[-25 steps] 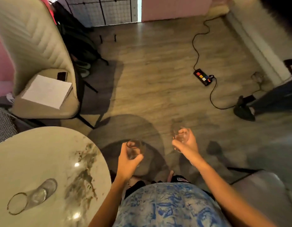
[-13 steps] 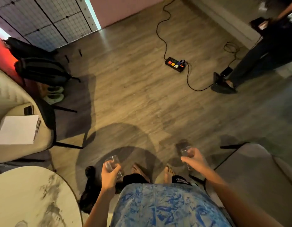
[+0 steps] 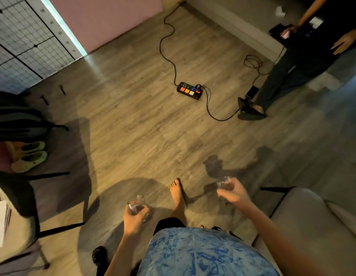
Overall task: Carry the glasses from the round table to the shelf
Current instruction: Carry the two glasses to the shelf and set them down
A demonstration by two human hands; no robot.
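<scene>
My left hand (image 3: 135,219) is closed around a small clear glass (image 3: 136,204), held upright at waist height over the wooden floor. My right hand (image 3: 234,193) grips a second clear glass (image 3: 223,183), a little further forward and to the right. Both glasses look empty. Neither the round table nor the shelf is in view.
A black power strip (image 3: 190,90) with coloured sockets and its cable (image 3: 169,48) lie on the floor ahead. Another person (image 3: 292,62) stands at the upper right. A padded chair (image 3: 11,226) with papers is at left, shoes (image 3: 30,156) beside it, a grey seat (image 3: 304,226) at lower right.
The view has swung away from the round table, which has left the frame. I have stepped forward with a glass in each hand; the power strip and the other person appear nearer.
</scene>
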